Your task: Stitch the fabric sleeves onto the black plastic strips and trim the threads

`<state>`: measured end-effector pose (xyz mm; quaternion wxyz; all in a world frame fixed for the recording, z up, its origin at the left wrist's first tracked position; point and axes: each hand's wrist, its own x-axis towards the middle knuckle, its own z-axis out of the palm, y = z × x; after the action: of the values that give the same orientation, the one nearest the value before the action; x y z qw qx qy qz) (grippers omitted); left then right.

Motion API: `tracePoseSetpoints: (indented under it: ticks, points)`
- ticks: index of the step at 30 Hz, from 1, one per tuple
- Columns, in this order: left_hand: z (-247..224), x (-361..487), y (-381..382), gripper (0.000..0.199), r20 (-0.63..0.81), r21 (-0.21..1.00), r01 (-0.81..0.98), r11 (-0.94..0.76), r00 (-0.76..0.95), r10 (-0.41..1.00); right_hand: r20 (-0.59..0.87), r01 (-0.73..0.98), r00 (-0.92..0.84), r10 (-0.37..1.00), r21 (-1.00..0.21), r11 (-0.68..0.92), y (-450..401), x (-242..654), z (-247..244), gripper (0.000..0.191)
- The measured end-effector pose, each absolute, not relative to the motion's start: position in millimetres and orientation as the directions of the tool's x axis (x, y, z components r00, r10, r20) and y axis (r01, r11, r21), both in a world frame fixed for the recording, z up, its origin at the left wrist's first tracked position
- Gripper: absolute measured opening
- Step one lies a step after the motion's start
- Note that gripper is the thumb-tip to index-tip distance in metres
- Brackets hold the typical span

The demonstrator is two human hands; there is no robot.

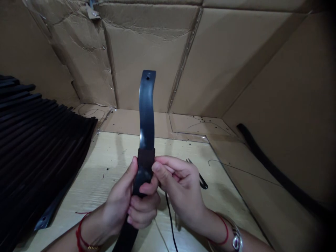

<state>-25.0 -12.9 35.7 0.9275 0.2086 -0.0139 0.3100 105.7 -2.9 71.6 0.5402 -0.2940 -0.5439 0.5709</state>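
A long black curved strip (147, 115) with a small hole near its top end stands upright in the middle of the view. A dark brown band (146, 159) wraps around it. My left hand (131, 199) is closed around the strip just below the band, its thumb along the left edge. At the band's right edge, my right hand (178, 185) has thumb and forefinger pinched together; what lies between the fingertips is too small to make out. A black cord (170, 217) hangs down beneath my right hand.
Many dark strips (39, 140) are stacked at the left. Small black scissors (202, 181) lie on the pale board (118, 143) behind my right hand. Another dark curved strip (273, 171) leans at the right. Cardboard walls (147, 45) enclose the back and sides.
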Motion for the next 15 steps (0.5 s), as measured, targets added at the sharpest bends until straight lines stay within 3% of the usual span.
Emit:
tracePoseSetpoints:
  ticks: [12, 15]
  points:
    - [35.8, -23.6, -11.6, 0.052, 0.117, 0.423, -0.584, 0.693, 0.793, 0.598, 0.166, -0.248, -0.224, 0.960, -0.963, 0.108, -2.2, 106.6, 71.4, 0.018]
    - [36.7, -23.0, -9.6, 0.054, 0.038, 0.481, -0.570, 0.666, 0.773, 0.633, 0.135, -0.234, -0.195, 0.972, -0.968, 0.087, -1.1, 106.8, 71.1, 0.019]
